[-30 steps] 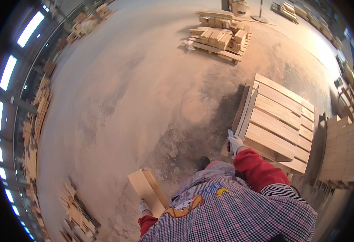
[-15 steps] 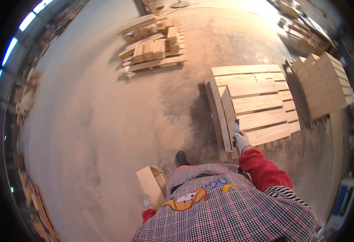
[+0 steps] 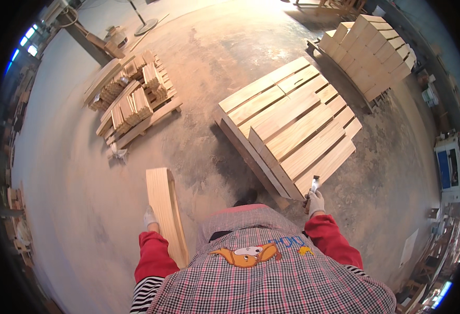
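My left hand (image 3: 150, 215), in a pale glove, grips the outer side of a long, narrow pale wooden box (image 3: 163, 206), which hangs upright-ish beside my left leg. Its fingers are partly hidden by the wood. My right hand (image 3: 316, 202), also gloved, is closed around a small silvery hand tool (image 3: 314, 183) with a dark tip; its exact kind is unclear. That tool points away from me, over the near corner of a pallet stack of pale wooden boxes (image 3: 307, 128).
Another pallet at left holds bundled wood slats (image 3: 130, 107). Beyond the near stack, at far right, stands a taller stack of wooden boxes (image 3: 363, 55). A post (image 3: 86, 44) rises at far left. A blue-and-white machine (image 3: 449, 168) is at the right edge.
My view has turned right, so the pallets appear further left. The wooden box in my left hand has come up and forward. My right hand still holds the tool near the stack's corner.
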The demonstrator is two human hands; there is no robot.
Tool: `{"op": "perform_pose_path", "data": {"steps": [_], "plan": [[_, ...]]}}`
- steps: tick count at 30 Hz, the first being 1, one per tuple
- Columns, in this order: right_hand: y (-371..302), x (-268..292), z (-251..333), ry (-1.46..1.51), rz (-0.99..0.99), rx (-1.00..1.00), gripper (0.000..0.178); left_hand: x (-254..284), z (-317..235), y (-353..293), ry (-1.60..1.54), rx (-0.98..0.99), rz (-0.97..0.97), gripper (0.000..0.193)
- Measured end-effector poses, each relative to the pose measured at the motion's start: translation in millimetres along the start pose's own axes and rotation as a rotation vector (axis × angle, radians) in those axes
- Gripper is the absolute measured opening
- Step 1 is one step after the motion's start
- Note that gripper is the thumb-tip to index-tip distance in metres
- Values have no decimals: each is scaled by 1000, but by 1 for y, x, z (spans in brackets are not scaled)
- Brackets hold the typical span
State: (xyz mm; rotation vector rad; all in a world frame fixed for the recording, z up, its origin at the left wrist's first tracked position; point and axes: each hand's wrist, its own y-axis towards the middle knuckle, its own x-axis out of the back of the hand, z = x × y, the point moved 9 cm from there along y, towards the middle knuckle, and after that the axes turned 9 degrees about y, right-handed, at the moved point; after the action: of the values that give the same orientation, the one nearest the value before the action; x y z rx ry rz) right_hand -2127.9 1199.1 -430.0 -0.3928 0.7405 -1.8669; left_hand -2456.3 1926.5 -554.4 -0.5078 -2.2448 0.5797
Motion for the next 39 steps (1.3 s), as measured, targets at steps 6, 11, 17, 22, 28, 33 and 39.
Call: {"op": "perform_pose_path", "data": {"steps": [6,11,17,22,28,33,39], "plan": [[11,-4,14,83,-107,62,17,-123,-190,80,187,-332,117,57],[-17,-9,15,12,-153,-2,11,-290,-317,76,88,-392,417,59],[-67,18,-29,208,-515,15,11,-467,-482,-8,575,-662,506,73],[-135,-7,-68,224,-717,-32,16,-575,-555,-73,899,-801,586,78],[-167,-76,-62,284,-793,-69,14,-673,-571,-96,1028,-845,719,78],[-182,-107,-60,309,-847,-152,12,-724,-567,-101,1012,-803,726,81],[-194,-126,-66,352,-925,-232,17,-748,-569,-140,1006,-773,808,82]]}}
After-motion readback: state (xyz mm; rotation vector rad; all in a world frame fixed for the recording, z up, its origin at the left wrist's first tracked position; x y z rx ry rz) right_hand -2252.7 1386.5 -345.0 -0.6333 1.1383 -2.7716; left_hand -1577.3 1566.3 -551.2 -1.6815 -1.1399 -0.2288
